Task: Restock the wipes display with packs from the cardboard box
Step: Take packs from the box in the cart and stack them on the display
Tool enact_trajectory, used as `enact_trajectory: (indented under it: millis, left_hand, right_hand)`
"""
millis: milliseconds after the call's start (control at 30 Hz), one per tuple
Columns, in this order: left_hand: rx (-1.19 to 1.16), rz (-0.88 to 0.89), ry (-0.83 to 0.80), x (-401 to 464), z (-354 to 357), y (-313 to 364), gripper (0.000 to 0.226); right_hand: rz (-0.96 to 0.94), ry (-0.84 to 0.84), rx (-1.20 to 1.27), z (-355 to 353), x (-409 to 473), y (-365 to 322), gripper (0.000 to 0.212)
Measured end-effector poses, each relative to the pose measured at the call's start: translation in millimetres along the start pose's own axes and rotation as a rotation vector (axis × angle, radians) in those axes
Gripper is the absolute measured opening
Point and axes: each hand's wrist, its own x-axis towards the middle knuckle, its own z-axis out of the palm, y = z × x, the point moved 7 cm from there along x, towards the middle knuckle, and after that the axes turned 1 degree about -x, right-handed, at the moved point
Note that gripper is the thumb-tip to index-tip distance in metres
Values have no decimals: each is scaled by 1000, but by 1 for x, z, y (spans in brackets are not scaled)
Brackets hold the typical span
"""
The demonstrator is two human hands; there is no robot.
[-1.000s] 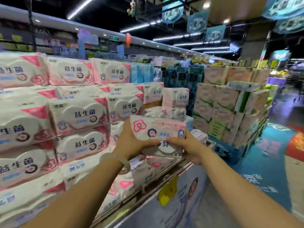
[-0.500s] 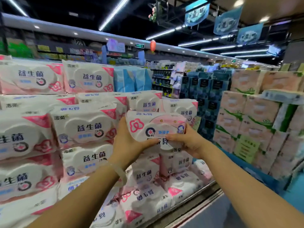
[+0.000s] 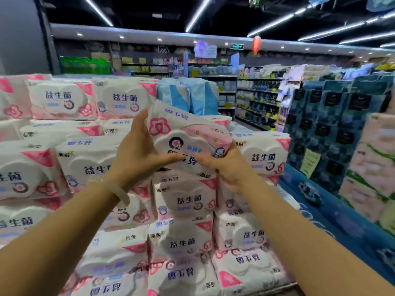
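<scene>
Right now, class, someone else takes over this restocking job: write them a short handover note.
Left hand: grips the left end of the wipes pack.
Right hand: grips its right lower edge.
The pack is tilted, upside down, held in front of the wipes display above a lower column of stacked packs.
Done: display largely stacked.
Left: set this pack down, then fetch more. The cardboard box is out of view.

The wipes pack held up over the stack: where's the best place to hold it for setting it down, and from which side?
Probably by its two short ends, coming in from left and right as now: the left hand cups one end and the right hand the other of the wipes pack. It is long, soft and tilted, so end grips likely keep it level and leave its underside free for the stack.
</scene>
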Motion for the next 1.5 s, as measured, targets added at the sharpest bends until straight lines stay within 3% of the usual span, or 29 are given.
enact_trajectory:
  millis: [100,200,267,367,500,600,700,800,967,1100,1200,1400,1500]
  left_hand:
    - [412,-73,2,1,1,-8,107]
    - [734,-118,-60,-10,15,-21,99]
    - [822,-70,-92,-12,19,-26,99]
    - [947,-32,-160,-7,21,-28,109]
    - [1098,63,-306,4,35,-22,95]
    - [1001,141,-448,18,52,-9,101]
    - [876,210,-587,33,74,-1,105]
    - [898,197,-697,41,86,-4,114]
    - [896,189,-732,46,88,-4,113]
    - [942,248,-672,45,88,1,126]
    - [854,218,-595,49,80,4,137]
    - [365,242,-281,45,41,32,130]
    - [-110,216,-96,36,23,25,126]
  right_hand:
    - [-28,103,-174,0,1,-1,92]
    - [-40,101,-432,4,2,2,124]
    - [-38,86,-536,8,6,4,127]
    - [41,43,-672,10,13,8,116]
    - [70,12,-695,13,11,4,125]
    - [85,88,-584,14,1,8,125]
    - [143,217,-572,8,-10,27,90]
    - [214,203,-590,12,-18,38,61]
    - [143,178,-609,16,-21,27,75]
    - [69,150,-612,16,-26,24,77]
    - [6,200,-584,14,-27,21,85]
    - [-162,374,-280,-1,-29,-12,107]
    - [-120,238,-215,5,-17,-18,108]
